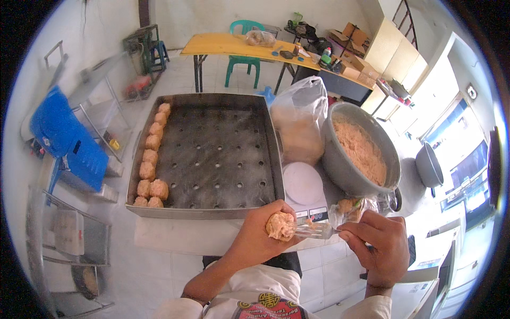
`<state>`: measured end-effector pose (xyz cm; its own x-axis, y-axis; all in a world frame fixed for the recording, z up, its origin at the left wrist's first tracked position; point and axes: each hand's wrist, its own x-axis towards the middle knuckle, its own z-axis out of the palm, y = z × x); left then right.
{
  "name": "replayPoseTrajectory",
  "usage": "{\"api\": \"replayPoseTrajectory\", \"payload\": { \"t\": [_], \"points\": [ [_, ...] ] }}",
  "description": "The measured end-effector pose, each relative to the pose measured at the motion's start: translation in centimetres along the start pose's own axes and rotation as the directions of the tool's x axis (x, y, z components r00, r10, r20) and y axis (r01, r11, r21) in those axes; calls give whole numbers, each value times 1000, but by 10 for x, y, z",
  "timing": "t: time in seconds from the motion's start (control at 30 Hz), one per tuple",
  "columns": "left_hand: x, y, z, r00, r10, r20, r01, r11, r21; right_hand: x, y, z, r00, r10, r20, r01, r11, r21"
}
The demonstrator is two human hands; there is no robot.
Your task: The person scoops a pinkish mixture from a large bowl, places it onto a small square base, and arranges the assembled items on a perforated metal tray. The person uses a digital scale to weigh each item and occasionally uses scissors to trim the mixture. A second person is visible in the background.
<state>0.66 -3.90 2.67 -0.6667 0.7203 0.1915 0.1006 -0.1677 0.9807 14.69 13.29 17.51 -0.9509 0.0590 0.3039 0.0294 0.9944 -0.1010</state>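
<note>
My left hand (pixel 249 233) cups a dumpling (pixel 280 226) topped with rough pinkish filling, just off the near right corner of a large perforated metal tray (pixel 207 212). In my right hand (pixel 381 245), a fork (pixel 317 231) is gripped by its handle. Its tines point left and reach the side of the dumpling; some filling clings to them. Similar dumplings (pixel 150 157) stand in a line along the tray's left wall, with a few doubled up at the near end. A grey pot (pixel 332 159) at the right holds pinkish ground filling (pixel 361 149).
Between tray and pot stand a clear plastic bag (pixel 300 133) of pale round pieces and a white kitchen scale (pixel 303 183). A smaller plastic bag (pixel 348 210) lies near my right hand. Farther back are a yellow table (pixel 223 45) and a green chair (pixel 244 64); blue plastic (pixel 74 143) hangs left.
</note>
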Motion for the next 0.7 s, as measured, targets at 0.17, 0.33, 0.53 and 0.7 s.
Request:
{"api": "replayPoseTrajectory", "payload": {
  "t": [0.17,0.33,0.53,0.7],
  "points": [
    [9,-1,-1,999,-10,-31,9,1000,-23,11,8,1,999,-41,34,40,998,42],
    [5,12,-4,993,-118,13,119,988,-97,25,8,9,985,-121,120,118,993,28],
    [18,0,-3,997,43,59,-36,993,-112,33,14,5,957,-140,256,151,988,-23],
    [19,-6,9,1000,-10,-7,9,995,-95,27,13,-25,988,-49,143,73,984,-164]
  ]
}}
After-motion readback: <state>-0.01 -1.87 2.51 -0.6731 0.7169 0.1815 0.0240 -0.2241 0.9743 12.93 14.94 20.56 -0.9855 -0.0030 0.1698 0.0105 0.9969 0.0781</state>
